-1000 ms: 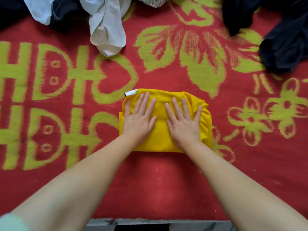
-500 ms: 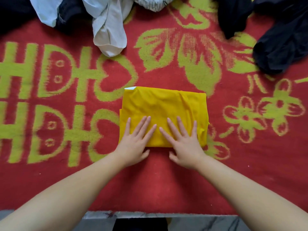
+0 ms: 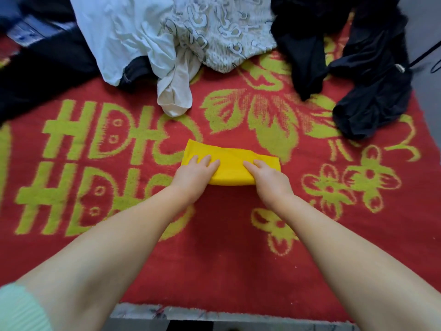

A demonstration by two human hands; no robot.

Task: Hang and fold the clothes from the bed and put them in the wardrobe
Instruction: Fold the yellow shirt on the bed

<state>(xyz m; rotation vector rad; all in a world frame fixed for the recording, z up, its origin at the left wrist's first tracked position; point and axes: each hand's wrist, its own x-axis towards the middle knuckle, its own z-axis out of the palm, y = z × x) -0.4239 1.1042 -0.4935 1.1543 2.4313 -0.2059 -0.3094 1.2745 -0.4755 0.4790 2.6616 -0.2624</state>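
Yellow folded cloth (image 3: 232, 163) lies on the red blanket (image 3: 214, 235) on the bed. Left hand (image 3: 194, 173) and right hand (image 3: 267, 176) reach out, fingers curled over its near corners.

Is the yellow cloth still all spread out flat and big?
No, the yellow cloth is folded into a small thick bundle on the red blanket, with the left hand and right hand holding its near edge.

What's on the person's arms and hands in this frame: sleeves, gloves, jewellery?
Both forearms are bare from above the elbow to the wrist. The left hand and right hand have no gloves, and no rings, watch or bands show. The only clothing visible is a pale mint-green ribbed sleeve on the left upper arm, at the frame's bottom-left corner.
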